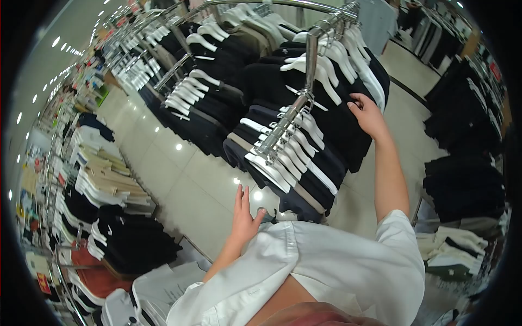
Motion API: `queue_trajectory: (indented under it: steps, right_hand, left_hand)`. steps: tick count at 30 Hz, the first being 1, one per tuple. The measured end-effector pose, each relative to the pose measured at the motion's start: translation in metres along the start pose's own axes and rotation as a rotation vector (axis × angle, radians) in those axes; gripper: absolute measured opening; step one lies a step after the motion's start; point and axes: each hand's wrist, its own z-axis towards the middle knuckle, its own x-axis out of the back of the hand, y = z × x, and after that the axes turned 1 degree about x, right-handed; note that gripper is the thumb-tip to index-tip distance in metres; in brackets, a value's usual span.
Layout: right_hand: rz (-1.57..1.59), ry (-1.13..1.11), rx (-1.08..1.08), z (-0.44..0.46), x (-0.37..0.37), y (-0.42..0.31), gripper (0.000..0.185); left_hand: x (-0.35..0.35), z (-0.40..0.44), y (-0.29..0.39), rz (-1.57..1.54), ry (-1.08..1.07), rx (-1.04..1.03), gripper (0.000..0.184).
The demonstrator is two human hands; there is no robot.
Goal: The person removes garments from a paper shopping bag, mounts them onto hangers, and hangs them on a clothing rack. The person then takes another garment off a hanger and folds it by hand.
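My right hand (368,115) reaches to the right side of the clothes rack, beside a black shirt (348,127) on a white hanger (322,76). Its thumb and index finger are apart and its other fingers are partly hidden; I cannot tell whether the fingertips touch the cloth. Lower down, my left hand (246,218) is raised in the air with fingers stretched out, holding nothing. Closest to it is a row of dark garments (302,204) on white hangers (272,173), hung from the front arm of the metal rack (283,130).
Behind, more racks carry dark clothes (204,100). To the left stand racks of beige shirts (106,171) and black shirts (133,239). Dark folded or hung clothes (457,185) line the right side. Shiny floor tiles (174,163) run between the racks.
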Motion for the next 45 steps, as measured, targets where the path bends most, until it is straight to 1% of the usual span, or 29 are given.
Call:
queue_trajectory:
  steps: [1,2,3,7,11,15,16,20,22,25,26,28,29,31,32,34,36,37,38,40,41,42,43,45]
  right_hand:
    - [-0.012,0.015,0.008,0.0,-0.004,-0.005,0.048]
    - [-0.039,-0.04,-0.04,-0.002,-0.006,-0.009,0.049]
    - [-0.081,0.031,-0.033,-0.005,-0.014,-0.012,0.049]
    - [-0.142,0.123,-0.073,-0.011,-0.023,-0.021,0.051]
    - [-0.144,0.185,-0.041,-0.007,-0.011,-0.009,0.052]
    - [-0.145,0.277,-0.026,-0.02,0.011,-0.014,0.053]
    - [-0.103,0.292,-0.064,-0.02,0.016,-0.01,0.054]
    - [-0.043,0.378,-0.053,-0.032,0.037,0.008,0.054]
    - [-0.067,0.455,-0.049,-0.052,0.04,0.019,0.052]
    - [0.026,0.455,-0.182,-0.105,0.044,0.025,0.047]
    - [0.05,0.486,-0.206,-0.126,0.044,0.03,0.043]
    - [0.03,0.528,-0.306,-0.176,0.049,0.028,0.041]
    - [0.019,0.558,-0.355,-0.2,0.053,0.027,0.04]
    - [0.097,0.631,-0.403,-0.255,0.055,0.034,0.038]
    - [0.136,0.674,-0.432,-0.283,0.053,0.037,0.036]
    - [0.099,0.748,-0.497,-0.33,0.05,0.025,0.035]
    - [0.059,0.827,-0.545,-0.367,0.043,-0.002,0.034]
    - [-0.015,0.843,-0.576,-0.382,0.039,-0.017,0.034]
    - [-0.088,0.852,-0.606,-0.395,0.034,-0.03,0.033]
    - [-0.199,0.876,-0.706,-0.416,0.023,-0.065,0.03]
    - [-0.258,0.861,-0.763,-0.425,0.018,-0.087,0.03]
    - [-0.316,0.846,-0.822,-0.434,0.014,-0.11,0.03]
    - [-0.374,0.834,-0.878,-0.445,0.009,-0.129,0.029]
    - [-0.486,0.835,-0.877,-0.474,-0.002,-0.159,0.028]
  left_hand:
    - [-0.001,-0.003,0.001,0.001,0.01,0.004,0.088]
    - [-0.003,-0.006,0.002,-0.005,-0.007,0.028,0.088]
    - [-0.003,-0.009,0.005,-0.012,-0.026,0.051,0.088]
    - [-0.003,-0.019,0.016,-0.01,-0.025,0.057,0.086]
    - [-0.003,-0.016,0.017,-0.033,-0.029,-0.003,0.086]
    - [-0.005,-0.006,0.017,-0.041,-0.073,-0.086,0.086]
    - [-0.006,-0.003,0.018,-0.047,-0.088,-0.107,0.086]
    - [-0.009,0.015,0.02,-0.105,-0.139,-0.188,0.087]
    - [-0.01,0.022,0.019,-0.141,-0.165,-0.205,0.087]
    - [-0.007,0.029,0.018,-0.141,-0.204,-0.232,0.085]
    - [-0.006,0.031,0.016,-0.154,-0.24,-0.228,0.083]
    - [-0.004,0.034,0.012,-0.181,-0.32,-0.229,0.081]
    - [-0.005,0.036,0.006,-0.184,-0.337,-0.267,0.079]
    - [-0.004,0.042,-0.011,-0.188,-0.384,-0.356,0.076]
    - [-0.002,0.046,-0.018,-0.22,-0.409,-0.349,0.073]
    - [0.005,0.054,-0.026,-0.283,-0.469,-0.333,0.066]
    - [0.015,0.068,-0.032,-0.24,-0.532,-0.427,0.06]
    - [0.021,0.074,-0.031,-0.221,-0.558,-0.469,0.056]
    - [0.025,0.081,-0.03,-0.243,-0.574,-0.513,0.045]
    - [0.027,0.095,-0.027,-0.275,-0.656,-0.604,0.04]
    - [0.027,0.099,-0.025,-0.291,-0.697,-0.648,0.037]
    - [0.03,0.098,-0.016,-0.282,-0.73,-0.644,0.036]
    - [0.028,0.099,-0.009,-0.309,-0.755,-0.699,0.035]
    - [0.022,0.098,0.004,-0.372,-0.802,-0.808,0.033]
